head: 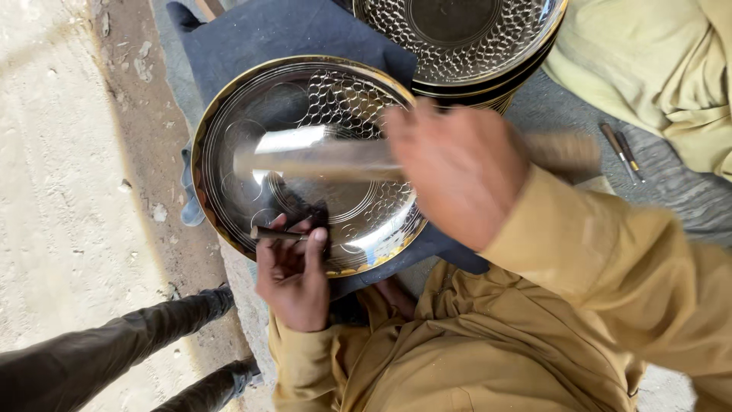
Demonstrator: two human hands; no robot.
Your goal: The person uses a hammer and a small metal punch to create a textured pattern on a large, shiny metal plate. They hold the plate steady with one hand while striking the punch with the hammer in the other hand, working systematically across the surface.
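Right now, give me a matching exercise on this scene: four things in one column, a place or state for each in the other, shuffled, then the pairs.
Things:
1. left hand
2. right hand
3. stack of patterned metal bowls
4. two slim tools

Places or states:
A. lying on the grey cloth at right
B. blurred, gripping a long hammer-like tool
C. at the top edge, behind the shiny metal bowl
D. pinching a small punch on the bowl's near rim

Pairs: 1-D, 2-B, 3-C, 4-A

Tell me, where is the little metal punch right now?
The punch is low and left of centre, pinched in the left hand against the near rim of the round metal tray.
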